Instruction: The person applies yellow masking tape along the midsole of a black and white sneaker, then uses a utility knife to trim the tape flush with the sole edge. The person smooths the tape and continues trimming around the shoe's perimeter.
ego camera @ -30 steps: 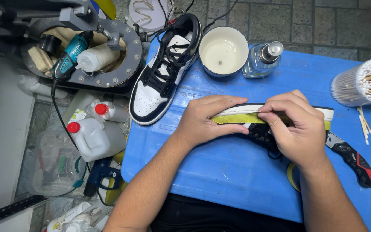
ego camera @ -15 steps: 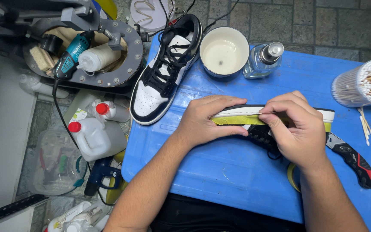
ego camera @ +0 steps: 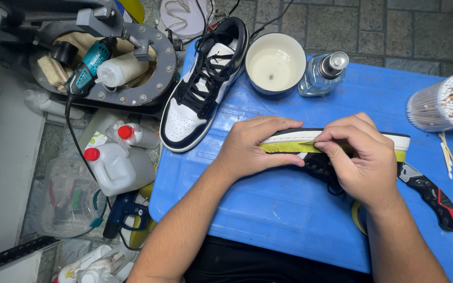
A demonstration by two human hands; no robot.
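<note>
The left hand (ego camera: 252, 147) has its grip clenched over the toe end of a shoe (ego camera: 336, 144) lying on its side on the blue counter (ego camera: 268, 204). The right hand (ego camera: 363, 157) pinches the yellow tape (ego camera: 284, 148) along the sole. Beyond the shoe stand a white bowl (ego camera: 274, 63) and a clear bottle (ego camera: 322, 74); right of it lies a utility knife (ego camera: 432, 196).
</note>
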